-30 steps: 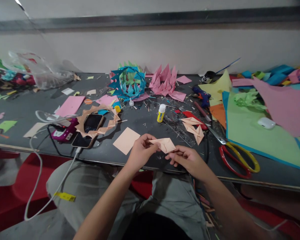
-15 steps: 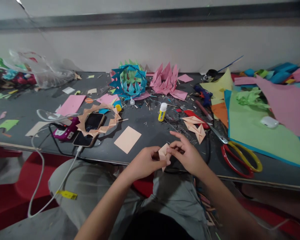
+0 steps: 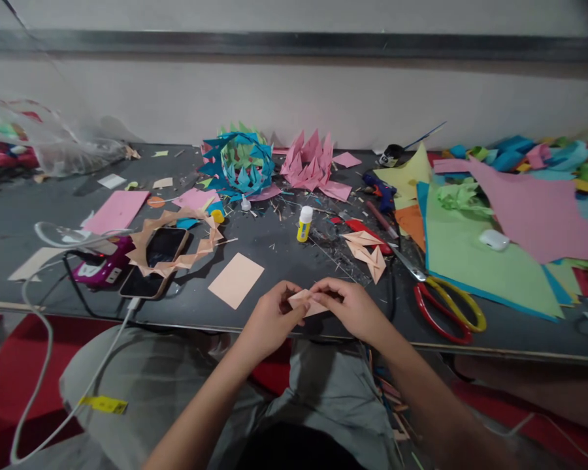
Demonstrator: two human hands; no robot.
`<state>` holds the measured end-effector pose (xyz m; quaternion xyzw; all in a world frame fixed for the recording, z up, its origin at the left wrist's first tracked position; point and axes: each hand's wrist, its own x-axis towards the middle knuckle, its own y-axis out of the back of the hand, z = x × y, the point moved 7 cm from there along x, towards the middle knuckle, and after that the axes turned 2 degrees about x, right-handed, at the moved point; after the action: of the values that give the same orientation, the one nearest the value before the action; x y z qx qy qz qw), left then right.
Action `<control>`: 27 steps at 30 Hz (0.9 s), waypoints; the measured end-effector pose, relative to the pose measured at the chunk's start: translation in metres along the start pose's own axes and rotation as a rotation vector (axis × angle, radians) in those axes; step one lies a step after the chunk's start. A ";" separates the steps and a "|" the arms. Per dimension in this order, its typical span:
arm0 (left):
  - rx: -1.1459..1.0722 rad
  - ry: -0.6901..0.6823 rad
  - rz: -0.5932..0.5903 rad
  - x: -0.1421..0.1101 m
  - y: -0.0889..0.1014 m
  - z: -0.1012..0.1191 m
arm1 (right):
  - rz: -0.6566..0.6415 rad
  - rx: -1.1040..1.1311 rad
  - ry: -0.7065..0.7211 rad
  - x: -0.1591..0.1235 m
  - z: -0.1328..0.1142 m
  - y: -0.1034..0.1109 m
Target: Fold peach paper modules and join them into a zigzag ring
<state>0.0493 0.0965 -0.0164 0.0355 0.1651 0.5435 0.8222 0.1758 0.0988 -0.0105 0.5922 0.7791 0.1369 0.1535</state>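
Observation:
Between both hands, at the table's front edge, is a small folded piece of peach paper. My left hand pinches its left end between thumb and fingers. With thumb and fingertips together, my right hand grips its upper right part. The fingers cover some of the folds. A flat peach paper rectangle lies left of my hands. Folded peach paper pieces rest to the right, near scissors with red and yellow handles. Beyond my hands a glue stick stands upright with its white cap on.
A ring of folded peach paper lies over a phone beside a purple power adapter. Blue-green and pink folded-paper rings stand at the back. Coloured sheets cover the right side. A glue gun lies behind the scissors.
The folded paper has turned from upright to lying more sideways. My right hand's raised index finger has come down onto it. The whole view has shifted slightly right.

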 end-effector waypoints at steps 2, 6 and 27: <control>0.192 -0.068 0.051 0.000 0.007 0.006 | -0.026 -0.192 0.024 0.002 -0.006 0.004; 0.548 -0.120 0.088 0.003 0.011 0.012 | -0.035 -0.411 0.065 0.008 -0.010 0.004; 0.639 -0.389 -0.005 0.008 0.018 0.007 | 0.005 -0.854 0.538 0.003 -0.012 -0.018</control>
<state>0.0379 0.1118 -0.0075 0.3927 0.1673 0.4457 0.7869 0.1549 0.0972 -0.0071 0.4221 0.6641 0.5916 0.1755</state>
